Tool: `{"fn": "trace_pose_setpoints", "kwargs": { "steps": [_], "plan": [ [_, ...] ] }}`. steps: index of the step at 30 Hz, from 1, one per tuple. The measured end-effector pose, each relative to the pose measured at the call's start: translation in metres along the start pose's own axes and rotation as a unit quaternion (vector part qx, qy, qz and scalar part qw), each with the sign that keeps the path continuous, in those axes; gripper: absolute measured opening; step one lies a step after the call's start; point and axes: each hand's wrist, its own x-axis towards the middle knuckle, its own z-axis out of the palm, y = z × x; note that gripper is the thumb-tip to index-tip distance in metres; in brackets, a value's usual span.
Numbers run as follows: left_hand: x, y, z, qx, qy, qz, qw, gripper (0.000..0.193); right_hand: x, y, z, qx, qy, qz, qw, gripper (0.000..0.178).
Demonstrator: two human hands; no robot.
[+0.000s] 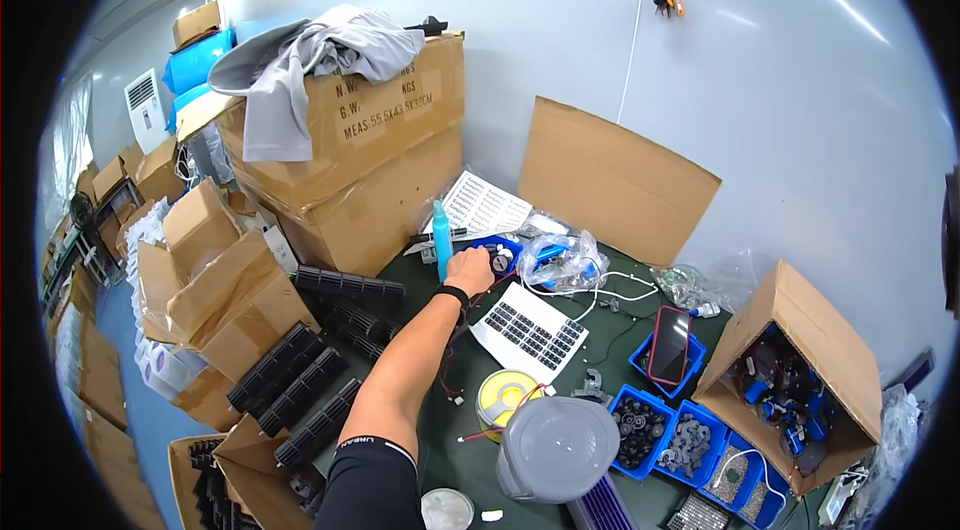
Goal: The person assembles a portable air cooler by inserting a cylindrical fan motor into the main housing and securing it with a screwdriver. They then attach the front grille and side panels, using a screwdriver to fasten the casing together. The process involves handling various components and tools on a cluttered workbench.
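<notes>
Centrally, left hand [469, 272] beside teal bottle [442, 243], printed sheet [484, 204], black-lettered carton [375, 120]

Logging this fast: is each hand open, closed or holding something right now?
Left hand: by the small blue tray; fingertips hidden, so its grip cannot be told.
Right hand: not in view, cannot be told.

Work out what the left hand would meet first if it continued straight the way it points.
The left hand would probably meet the small blue tray just ahead; depth is unclear, so they may already touch. Beyond it lies the printed white sheet.
</notes>
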Motion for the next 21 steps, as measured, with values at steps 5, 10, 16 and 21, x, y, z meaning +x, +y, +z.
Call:
{"fn": "trace_pose_setpoints", "kwargs": {
  "steps": [5, 10, 16, 21],
  "plan": [
    [-0.005, 0.000, -0.001, -0.004, -0.031, 0.047, 0.998, 0.027, 0.001, -0.003, 0.000, 0.027, -0.006, 0.005, 1.000, 0.062],
    [-0.022, -0.009, -0.006, 0.022, -0.051, 0.125, 0.991, 0.028, 0.002, 0.000, 0.005, 0.057, -0.005, -0.004, 0.998, 0.058],
    [-0.038, -0.009, -0.026, 0.026, -0.064, 0.101, 0.992, 0.018, -0.001, 0.015, 0.013, 0.086, 0.010, -0.003, 0.996, 0.055],
    [-0.036, -0.005, -0.019, 0.058, -0.032, 0.073, 0.995, 0.018, 0.001, 0.004, 0.010, 0.063, 0.021, 0.001, 0.998, 0.057]
  ]
}}
